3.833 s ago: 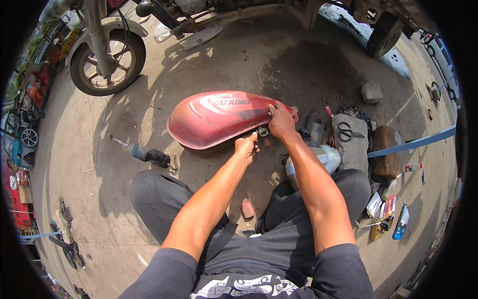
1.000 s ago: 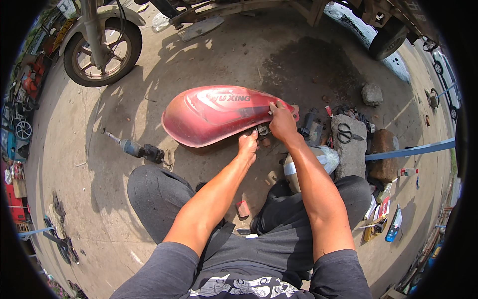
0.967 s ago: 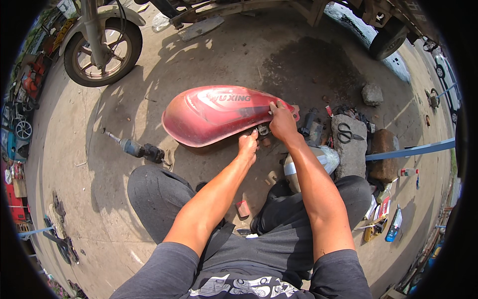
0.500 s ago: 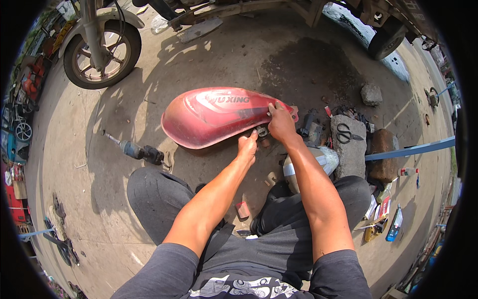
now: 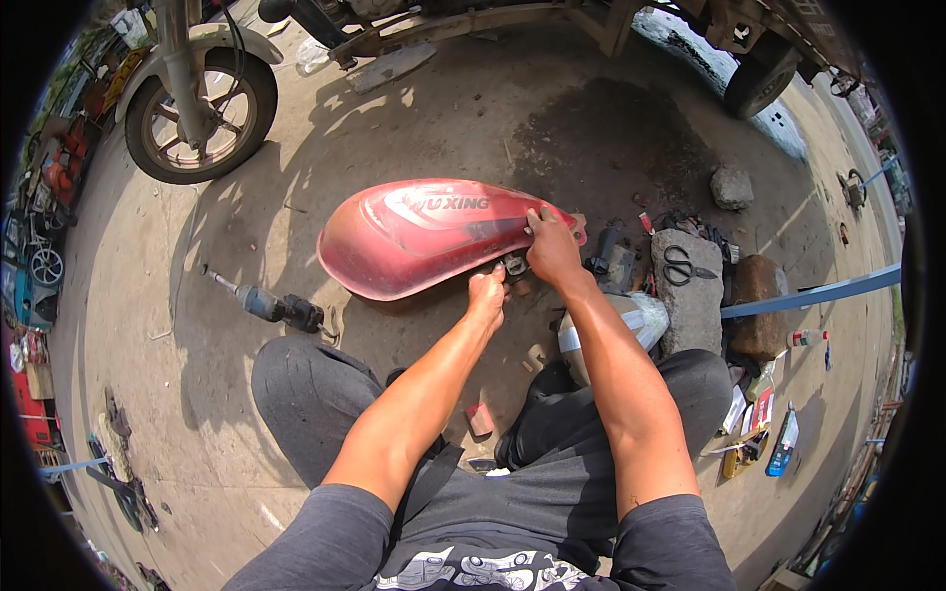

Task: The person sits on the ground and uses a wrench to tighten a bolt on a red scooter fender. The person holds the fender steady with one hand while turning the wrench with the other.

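Note:
A red motorcycle fuel tank [image 5: 424, 241], scuffed and dusty, lies tilted on the ground in front of my knees, its narrow end to the right. My right hand [image 5: 555, 251] grips that narrow end, fingers over the top edge. Below the tank's near edge, my left hand [image 5: 487, 295] is closed, thumb up against the rim; what its curled fingers hold is hidden. Just right of the left thumb, a small metal fitting [image 5: 515, 264] shows under the tank.
A blue-grey power tool [image 5: 261, 302] lies to the left. Black scissors [image 5: 682, 268] rest on a stone block [image 5: 687, 320] at right, beside a taped round bundle [image 5: 631, 325]. A reddish block [image 5: 479, 421] sits between my legs. A motorcycle wheel [image 5: 202, 118] stands far left.
The tank's near edge sits slightly lower in the picture, and both hands have shifted a little left with it. Their grips look the same.

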The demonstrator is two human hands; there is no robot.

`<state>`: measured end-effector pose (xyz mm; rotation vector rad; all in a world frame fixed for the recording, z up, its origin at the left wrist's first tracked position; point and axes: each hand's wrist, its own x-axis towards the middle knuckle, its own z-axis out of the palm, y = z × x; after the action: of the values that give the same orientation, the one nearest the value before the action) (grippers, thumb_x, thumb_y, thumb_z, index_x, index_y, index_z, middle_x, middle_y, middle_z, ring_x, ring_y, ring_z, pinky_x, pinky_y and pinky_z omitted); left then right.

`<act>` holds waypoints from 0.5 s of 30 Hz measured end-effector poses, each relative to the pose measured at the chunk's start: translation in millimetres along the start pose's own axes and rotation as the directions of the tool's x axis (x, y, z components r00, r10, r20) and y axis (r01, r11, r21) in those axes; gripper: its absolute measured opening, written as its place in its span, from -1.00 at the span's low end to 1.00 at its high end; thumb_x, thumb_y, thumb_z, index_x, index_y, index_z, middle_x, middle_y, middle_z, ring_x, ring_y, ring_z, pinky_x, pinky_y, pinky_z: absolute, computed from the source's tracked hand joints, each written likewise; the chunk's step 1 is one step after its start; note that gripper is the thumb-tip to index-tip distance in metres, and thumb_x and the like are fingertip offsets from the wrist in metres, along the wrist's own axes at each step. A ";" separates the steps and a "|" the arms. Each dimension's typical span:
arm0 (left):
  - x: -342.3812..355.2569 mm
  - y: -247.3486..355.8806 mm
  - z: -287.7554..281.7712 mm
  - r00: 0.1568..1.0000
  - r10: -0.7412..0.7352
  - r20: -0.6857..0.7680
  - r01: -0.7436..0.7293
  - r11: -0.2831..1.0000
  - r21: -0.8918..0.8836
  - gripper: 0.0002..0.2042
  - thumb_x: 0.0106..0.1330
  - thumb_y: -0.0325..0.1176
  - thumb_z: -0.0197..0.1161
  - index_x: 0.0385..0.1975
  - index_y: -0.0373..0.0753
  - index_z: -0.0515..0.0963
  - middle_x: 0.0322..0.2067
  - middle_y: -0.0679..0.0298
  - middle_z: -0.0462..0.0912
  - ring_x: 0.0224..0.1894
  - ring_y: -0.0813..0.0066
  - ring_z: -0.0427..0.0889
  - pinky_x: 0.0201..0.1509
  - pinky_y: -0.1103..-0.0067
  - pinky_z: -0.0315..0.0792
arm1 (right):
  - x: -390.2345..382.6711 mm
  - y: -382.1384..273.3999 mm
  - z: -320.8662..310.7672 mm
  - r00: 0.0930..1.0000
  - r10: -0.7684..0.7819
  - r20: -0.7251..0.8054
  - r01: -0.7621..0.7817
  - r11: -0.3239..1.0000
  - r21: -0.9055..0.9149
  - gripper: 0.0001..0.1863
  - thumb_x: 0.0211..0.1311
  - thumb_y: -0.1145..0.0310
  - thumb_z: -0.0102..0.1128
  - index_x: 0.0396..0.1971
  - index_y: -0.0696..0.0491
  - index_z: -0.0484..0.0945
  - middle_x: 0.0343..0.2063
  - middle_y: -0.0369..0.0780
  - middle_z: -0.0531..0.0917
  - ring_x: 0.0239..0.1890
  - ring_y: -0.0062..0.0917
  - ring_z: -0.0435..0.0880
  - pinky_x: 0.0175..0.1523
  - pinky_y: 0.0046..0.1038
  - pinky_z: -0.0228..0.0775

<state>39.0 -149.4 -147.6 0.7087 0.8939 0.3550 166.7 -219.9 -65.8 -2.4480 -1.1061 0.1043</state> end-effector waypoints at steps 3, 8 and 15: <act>-3.3 -0.5 -0.1 0.999 0.006 0.033 -0.005 1.000 -0.027 -0.75 0.49 -0.25 0.27 -0.43 -0.22 0.51 -0.55 0.37 0.48 -0.61 0.57 0.36 -0.57 0.50 0.24 | -0.3 1.5 0.5 1.000 0.010 0.006 -0.010 1.000 -0.001 -0.38 0.09 0.60 0.05 0.25 0.18 0.53 0.29 0.20 0.47 0.16 0.11 0.62 0.23 -0.02 0.50; -3.5 1.5 4.6 1.000 -0.009 -0.025 0.011 0.998 0.062 -0.77 0.52 -0.25 0.23 -0.39 -0.20 0.52 -0.53 0.38 0.47 -0.58 0.57 0.35 -0.52 0.50 0.23 | -0.7 0.8 1.5 1.000 0.014 -0.013 -0.014 0.999 0.033 -0.37 0.04 0.62 0.03 0.23 0.25 0.54 0.22 0.25 0.52 0.21 0.09 0.57 0.30 -0.10 0.43; -4.9 -0.3 4.1 1.000 0.011 0.009 -0.011 1.000 0.011 -0.74 0.51 -0.25 0.24 -0.45 -0.22 0.52 -0.53 0.33 0.53 -0.58 0.55 0.42 -0.53 0.51 0.26 | 0.5 -1.8 -1.1 0.999 0.032 0.006 -0.032 0.999 0.031 -0.40 0.06 0.62 0.03 0.21 0.26 0.55 0.22 0.24 0.52 0.22 0.07 0.57 0.29 -0.10 0.44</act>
<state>39.5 -154.0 -143.2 0.7253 0.8847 0.3570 166.1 -218.9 -64.0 -2.4398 -1.0608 0.1375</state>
